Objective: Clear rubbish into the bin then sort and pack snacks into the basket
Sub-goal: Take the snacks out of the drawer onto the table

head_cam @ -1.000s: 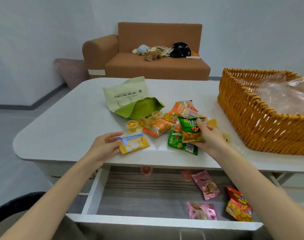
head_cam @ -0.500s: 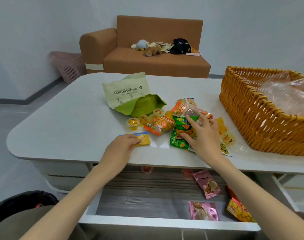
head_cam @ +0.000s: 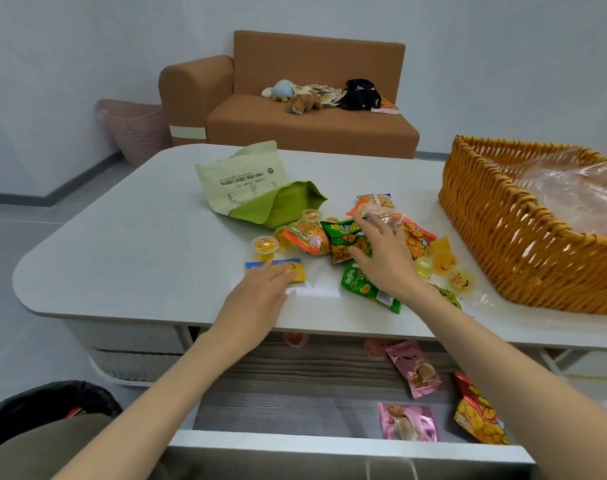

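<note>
On the white table (head_cam: 122, 237) lies a heap of small snack packets. My right hand (head_cam: 381, 261) rests with spread fingers on a green packet (head_cam: 341, 239) in the heap, next to an orange packet (head_cam: 305, 239) and a red-yellow one (head_cam: 418, 240). A second green packet (head_cam: 367, 289) lies under my wrist. My left hand (head_cam: 260, 299) lies flat, fingertips pressing a yellow-and-blue packet (head_cam: 284, 268) near the front edge. Small jelly cups (head_cam: 265, 245) sit around the pile. The wicker basket (head_cam: 496, 244), lined with clear plastic, stands at the right.
A large open pale-green bag (head_cam: 257, 188) lies behind the pile. The open drawer (head_cam: 295, 393) below holds two pink packets (head_cam: 416, 372) and a red-yellow bag (head_cam: 478, 414). A black bin (head_cam: 45, 407) sits at bottom left. Sofa and pink hamper (head_cam: 135, 129) stand beyond.
My right hand set the green packet down on the heap and spread its fingers over it. My left hand laid the yellow-and-blue packet on the table and flattened onto it.
</note>
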A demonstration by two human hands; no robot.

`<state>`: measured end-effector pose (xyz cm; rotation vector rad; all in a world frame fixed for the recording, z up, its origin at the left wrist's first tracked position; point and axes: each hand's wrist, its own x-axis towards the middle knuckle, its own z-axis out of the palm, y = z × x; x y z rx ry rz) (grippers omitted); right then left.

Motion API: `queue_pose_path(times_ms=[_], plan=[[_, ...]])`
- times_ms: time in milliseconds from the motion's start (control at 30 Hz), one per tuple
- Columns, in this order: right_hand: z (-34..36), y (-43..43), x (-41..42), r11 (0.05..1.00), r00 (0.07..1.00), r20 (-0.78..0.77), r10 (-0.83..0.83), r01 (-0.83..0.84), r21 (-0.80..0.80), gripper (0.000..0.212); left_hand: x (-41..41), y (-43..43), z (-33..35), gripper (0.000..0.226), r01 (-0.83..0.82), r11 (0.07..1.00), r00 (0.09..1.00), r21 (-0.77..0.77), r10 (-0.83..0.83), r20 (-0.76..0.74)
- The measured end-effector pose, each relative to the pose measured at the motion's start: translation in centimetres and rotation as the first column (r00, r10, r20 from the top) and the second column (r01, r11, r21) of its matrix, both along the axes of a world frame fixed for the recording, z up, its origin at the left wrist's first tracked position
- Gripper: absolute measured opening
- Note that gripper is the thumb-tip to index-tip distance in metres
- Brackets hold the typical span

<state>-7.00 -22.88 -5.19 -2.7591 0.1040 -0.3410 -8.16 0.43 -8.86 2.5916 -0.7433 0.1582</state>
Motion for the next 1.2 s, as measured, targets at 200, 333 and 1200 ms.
queue_pose_path(times_ms=[200,333,1200], plan=[[-0.2,-1.6,-6.8,0.984,0.959,0.239,0.150,-0.169,0.059,0.026,-3.8,-1.3,0.1,0.039,0.079,0.987,0.991,-0.140,-0.063,0.121],[-1.1,-2.8,-12.3,0.984,0.964,0.219,0.152,-0.167,0.054,0.012,-5.9,-2.0,-0.6,0.035,0.238,0.960,0.968,-0.147,-0.221,0.123],[-9.7,-6.6,-16.3,0.973,0.792,-0.568,0.225,-0.208,0.095,0.063,-7.9,-2.3,-7.3,0.066,0.287,0.954,0.883,0.085,-0.229,-0.409]])
